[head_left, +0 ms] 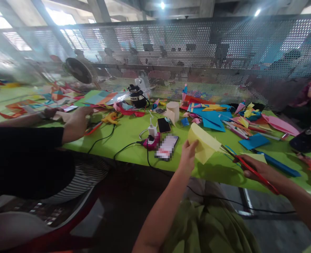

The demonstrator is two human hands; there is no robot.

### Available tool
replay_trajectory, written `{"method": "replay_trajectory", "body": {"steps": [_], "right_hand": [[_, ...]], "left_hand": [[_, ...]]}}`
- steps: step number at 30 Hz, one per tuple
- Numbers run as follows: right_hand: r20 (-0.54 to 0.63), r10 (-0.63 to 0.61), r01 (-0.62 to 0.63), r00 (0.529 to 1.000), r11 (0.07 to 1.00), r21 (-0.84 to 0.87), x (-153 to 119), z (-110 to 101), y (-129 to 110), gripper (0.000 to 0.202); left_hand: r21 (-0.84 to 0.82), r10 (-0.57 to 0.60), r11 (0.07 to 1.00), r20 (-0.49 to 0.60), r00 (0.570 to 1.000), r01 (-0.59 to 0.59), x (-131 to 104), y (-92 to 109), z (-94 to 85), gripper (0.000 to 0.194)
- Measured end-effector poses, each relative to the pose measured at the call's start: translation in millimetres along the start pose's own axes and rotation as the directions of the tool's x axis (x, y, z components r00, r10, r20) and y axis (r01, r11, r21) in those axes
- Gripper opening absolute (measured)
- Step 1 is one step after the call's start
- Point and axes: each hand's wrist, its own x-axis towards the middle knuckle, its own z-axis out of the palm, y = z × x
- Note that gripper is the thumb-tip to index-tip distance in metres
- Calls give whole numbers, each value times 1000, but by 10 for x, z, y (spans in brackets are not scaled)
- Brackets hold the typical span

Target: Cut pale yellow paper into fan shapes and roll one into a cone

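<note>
My left hand [189, 154] pinches a sheet of yellow paper [203, 140] by its left side, holding it up above the green tabletop. The sheet is bent, with a curved upper edge. My right hand [258, 171] is closed round red-handled scissors [252, 168]. Their dark blades point left and reach the right corner of the yellow sheet; the blades look slightly apart. Under my right hand lies another pale yellow piece [258, 157]. A blue paper square [254, 141] and a long blue strip [282, 164] rest close by.
A phone [167, 147] and a pink power socket [152, 141] with cables lie left of my hands. Behind them are a dark phone [164, 125] and a paper roll [172, 111]. Further left, a co-worker's hands [78, 123] are over coloured paper. A perforated metal screen [155, 56] stands behind.
</note>
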Motion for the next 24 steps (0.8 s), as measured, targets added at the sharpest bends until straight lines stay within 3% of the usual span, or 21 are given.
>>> {"method": "replay_trajectory", "body": {"steps": [5,8,12,18,24], "right_hand": [[-40,1,1,999,999,53,-23,27,14,55],[-49,24,-16,999,986,164,-86,83,36,60],[-13,73,-64,997,935,348,-174,150,44,67],[79,23,-54,997,904,423,-229,124,29,69],[44,57,-70,997,918,390,-251,108,-11,68]], "left_hand": [[134,92,986,41,995,-96,-23,-29,31,27],[247,106,963,5,994,-104,-24,-30,46,19],[332,126,932,74,989,-144,-29,-29,41,21],[267,12,963,50,999,-25,-32,-35,41,25],[177,-49,983,17,999,45,-59,-26,91,34]]}}
